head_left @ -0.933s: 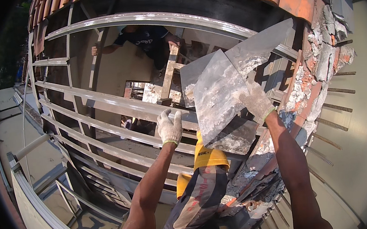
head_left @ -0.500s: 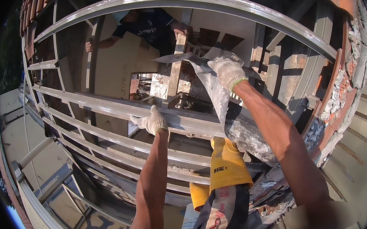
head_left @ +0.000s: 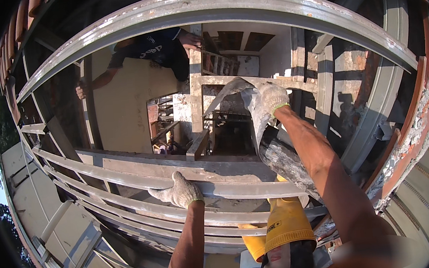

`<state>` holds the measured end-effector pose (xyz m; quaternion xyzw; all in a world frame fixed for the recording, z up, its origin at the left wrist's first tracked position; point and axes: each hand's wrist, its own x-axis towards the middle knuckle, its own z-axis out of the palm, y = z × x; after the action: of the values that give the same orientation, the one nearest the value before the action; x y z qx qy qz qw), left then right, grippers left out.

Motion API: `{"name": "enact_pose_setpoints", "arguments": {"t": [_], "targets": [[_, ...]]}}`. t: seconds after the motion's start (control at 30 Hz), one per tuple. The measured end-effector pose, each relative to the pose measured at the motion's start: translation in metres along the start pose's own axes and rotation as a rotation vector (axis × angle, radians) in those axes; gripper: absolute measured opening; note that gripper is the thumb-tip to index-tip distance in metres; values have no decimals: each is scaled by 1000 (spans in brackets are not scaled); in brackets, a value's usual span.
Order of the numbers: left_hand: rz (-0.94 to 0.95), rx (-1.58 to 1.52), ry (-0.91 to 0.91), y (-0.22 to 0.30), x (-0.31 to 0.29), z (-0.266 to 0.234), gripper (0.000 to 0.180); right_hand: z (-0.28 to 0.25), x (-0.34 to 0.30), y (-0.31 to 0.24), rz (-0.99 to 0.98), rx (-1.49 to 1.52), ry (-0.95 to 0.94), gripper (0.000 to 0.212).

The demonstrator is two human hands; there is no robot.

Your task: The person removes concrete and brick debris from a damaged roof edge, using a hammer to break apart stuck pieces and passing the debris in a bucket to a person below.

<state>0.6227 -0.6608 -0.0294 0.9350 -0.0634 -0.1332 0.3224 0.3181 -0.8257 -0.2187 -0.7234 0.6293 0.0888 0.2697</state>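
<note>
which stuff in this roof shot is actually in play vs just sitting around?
In play:
- right hand, gloved, gripping the grey sheet piece
- left hand, gloved, resting on a steel batten
- co-worker's hand above the opening below

Just there:
- yellow boots
- red roof tiles
- crumbled mortar edge
- ground structures far below
</note>
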Motion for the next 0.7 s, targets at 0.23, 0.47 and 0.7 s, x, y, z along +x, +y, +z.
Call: {"name": "enact_pose_setpoints", "arguments": {"t": [0.23, 0.47, 0.7], "targets": [[24, -72, -50, 14, -4, 9, 101, -51, 88, 85, 289, 117, 572, 46], [-130, 28, 4, 29, -9, -2, 103, -97, -49, 16, 293, 193, -330, 128], [-60, 50, 7, 29, -10, 4, 104, 60, -81, 56, 558, 371, -425, 136]]}}
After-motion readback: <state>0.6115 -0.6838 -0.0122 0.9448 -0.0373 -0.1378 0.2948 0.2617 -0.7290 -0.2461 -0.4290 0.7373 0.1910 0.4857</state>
